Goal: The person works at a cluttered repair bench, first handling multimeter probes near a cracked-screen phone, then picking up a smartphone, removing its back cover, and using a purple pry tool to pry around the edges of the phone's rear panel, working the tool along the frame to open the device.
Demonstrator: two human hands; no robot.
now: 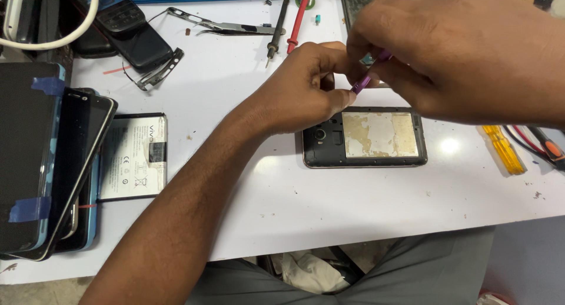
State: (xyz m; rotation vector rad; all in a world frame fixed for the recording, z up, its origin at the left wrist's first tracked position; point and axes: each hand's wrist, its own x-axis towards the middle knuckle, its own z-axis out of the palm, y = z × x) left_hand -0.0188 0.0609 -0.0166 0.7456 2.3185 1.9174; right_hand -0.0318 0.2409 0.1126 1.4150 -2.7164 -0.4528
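An opened phone frame (365, 159) lies back-up on the white table (329, 211), its empty battery bay showing patchy gold and white. My left hand (303, 87) hovers just above its top edge, fingers curled and pinched together. My right hand (459, 52) is over it from the right, pinching a thin purple tool (365, 80) whose tip meets my left fingertips. What sits between the fingertips is hidden.
A stack of phones (47, 163) and a loose white battery (132, 158) lie at the left. Tweezers (229, 27), red and black probes (294, 22) and a black keypad phone (126, 25) are at the back. A yellow-handled screwdriver (501, 149) lies right.
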